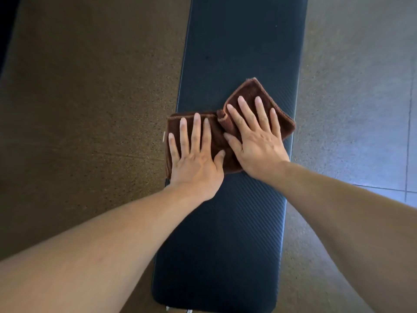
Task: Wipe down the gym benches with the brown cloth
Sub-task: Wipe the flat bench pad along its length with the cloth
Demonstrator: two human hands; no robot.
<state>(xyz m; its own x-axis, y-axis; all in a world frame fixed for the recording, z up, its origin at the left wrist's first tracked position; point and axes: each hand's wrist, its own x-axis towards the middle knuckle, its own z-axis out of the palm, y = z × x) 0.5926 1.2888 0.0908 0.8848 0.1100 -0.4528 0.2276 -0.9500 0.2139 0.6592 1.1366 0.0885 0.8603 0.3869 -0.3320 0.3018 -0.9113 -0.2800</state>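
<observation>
A long black padded gym bench (237, 41) runs from the bottom of the head view up and away from me. Across its middle lies the brown cloth (250, 91), folded and bunched, with its left edge hanging over the bench's left side. My left hand (196, 163) lies flat on the left part of the cloth, fingers spread. Beside it, my right hand (257, 143) lies flat on the right part, fingers also spread. Both palms press down on the cloth and neither hand curls around it.
Brown speckled rubber floor (85, 109) lies to the left of the bench. Grey tiled floor (361, 98) lies to the right. A dark object fills the top left corner (6, 30). Part of the bench frame shows under the near end (178, 310).
</observation>
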